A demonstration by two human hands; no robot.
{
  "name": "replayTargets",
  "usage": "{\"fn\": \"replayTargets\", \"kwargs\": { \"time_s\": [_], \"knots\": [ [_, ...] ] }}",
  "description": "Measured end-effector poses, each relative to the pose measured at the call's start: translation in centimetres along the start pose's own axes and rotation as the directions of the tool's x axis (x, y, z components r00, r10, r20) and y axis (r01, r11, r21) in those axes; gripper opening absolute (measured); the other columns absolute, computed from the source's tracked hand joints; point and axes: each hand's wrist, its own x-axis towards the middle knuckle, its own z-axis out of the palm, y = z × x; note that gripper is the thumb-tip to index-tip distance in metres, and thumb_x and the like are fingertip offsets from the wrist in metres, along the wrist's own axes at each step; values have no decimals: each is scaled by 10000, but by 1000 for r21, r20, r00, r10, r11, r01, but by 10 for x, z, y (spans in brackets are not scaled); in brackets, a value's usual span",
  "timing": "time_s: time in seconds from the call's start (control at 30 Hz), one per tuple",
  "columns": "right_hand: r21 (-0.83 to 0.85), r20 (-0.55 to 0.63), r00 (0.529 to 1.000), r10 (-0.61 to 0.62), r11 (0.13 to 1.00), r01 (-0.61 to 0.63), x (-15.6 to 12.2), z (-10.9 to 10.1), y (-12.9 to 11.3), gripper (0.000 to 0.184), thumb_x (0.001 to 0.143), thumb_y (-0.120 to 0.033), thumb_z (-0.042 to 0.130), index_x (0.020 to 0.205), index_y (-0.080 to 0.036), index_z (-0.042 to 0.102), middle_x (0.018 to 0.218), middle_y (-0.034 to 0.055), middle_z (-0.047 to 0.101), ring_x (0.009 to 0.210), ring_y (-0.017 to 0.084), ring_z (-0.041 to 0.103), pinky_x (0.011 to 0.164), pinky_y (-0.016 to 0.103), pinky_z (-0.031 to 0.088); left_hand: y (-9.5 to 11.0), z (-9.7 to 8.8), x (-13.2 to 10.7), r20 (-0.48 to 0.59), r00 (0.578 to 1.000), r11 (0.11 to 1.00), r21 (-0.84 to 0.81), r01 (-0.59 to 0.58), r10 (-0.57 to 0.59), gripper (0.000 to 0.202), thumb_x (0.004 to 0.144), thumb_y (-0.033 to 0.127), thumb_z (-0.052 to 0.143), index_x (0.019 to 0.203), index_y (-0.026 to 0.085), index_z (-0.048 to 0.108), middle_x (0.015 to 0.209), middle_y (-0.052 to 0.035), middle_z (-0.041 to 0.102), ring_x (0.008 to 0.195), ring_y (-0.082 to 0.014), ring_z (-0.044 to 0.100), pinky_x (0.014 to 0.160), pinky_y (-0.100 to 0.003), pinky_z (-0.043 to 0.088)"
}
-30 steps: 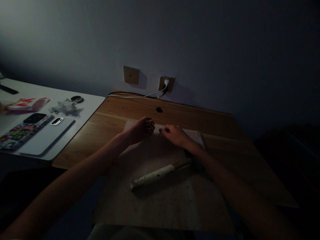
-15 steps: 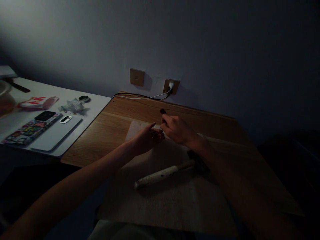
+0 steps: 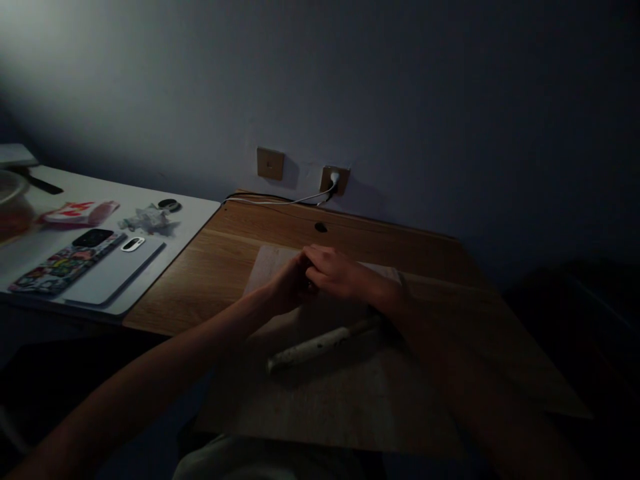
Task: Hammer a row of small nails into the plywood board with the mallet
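My left hand and my right hand meet over the far part of a pale wooden board. The right hand's curled fingers touch the left hand's fingertips. Both hands are closed, and whatever may be in them is hidden and too dark to name. Below them, on the board, lies a tool with a pale, scuffed handle. Its far end runs under my right forearm, where its dark head is hidden in shadow.
The board rests on a wooden table against the wall. A white table to the left bears two phones, one patterned and one white, a red-and-white packet, crumpled plastic and a tub. Cables run to a socket.
My right hand has come down and left onto the left hand, closing the gap between them. The left hand's fingers have curled in. The view has shifted slightly.
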Motion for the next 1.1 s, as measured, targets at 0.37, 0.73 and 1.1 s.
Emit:
{"fn": "replayTargets", "kwargs": {
  "time_s": [0.37,0.73,1.1],
  "knots": [
    [128,-299,952,72,991,-34,-104,17,12,174,972,-125,542,1085,-192,656,1083,75,662,1039,213,642,937,356,490,5,-6,-5,119,993,979,199,-46,22,417,824,469,747,681,158,509,571,56,398,466,-44,319,413,-157,207],
    [89,328,940,-99,993,74,-35,39,-35,241,964,-390,644,937,-169,737,921,92,774,840,249,719,680,316,463,15,-34,-21,-205,972,914,-404,23,-115,46,908,104,573,898,129,611,560,62,438,361,-39,319,291,-116,193],
    [29,302,949,-87,996,82,-57,55,-40,244,955,-382,666,1081,-174,650,1082,97,733,963,262,701,749,324,470,15,-31,-45,-357,918,820,-569,-68,-171,227,880,-52,443,959,70,618,888,-139,713,625,-130,694,536,-164,576]
  ]
}}
